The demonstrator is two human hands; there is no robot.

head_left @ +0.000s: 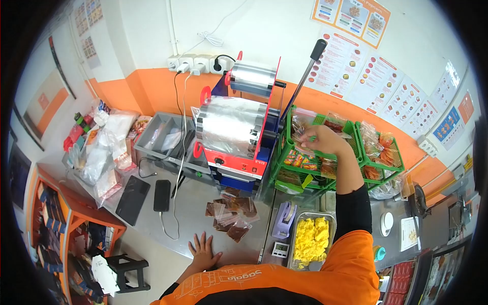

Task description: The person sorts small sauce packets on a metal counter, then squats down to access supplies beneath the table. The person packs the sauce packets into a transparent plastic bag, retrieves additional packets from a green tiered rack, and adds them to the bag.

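Observation:
My left hand (204, 252) lies flat with fingers spread on the metal table's front edge, holding nothing. Just beyond it is a loose pile of clear sachets with dark reddish-brown contents (235, 213). My right hand (321, 140) reaches into the back of a green basket (278, 165), fingers curled together over a clear plastic bag (301, 120). What the fingertips grip is too small to make out. Colourful small packets (301, 160) lie in the basket below this hand, and a bag with dark red contents (333, 123) is behind it.
A red and blue cup sealing machine (231, 127) with a long lever (305, 76) stands at mid-table. A metal tray of yellow food (311, 239), a purple tape dispenser (283, 219) and a small timer (280, 249) sit in front. A cabled phone (162, 195) and a black tablet (133, 200) lie left.

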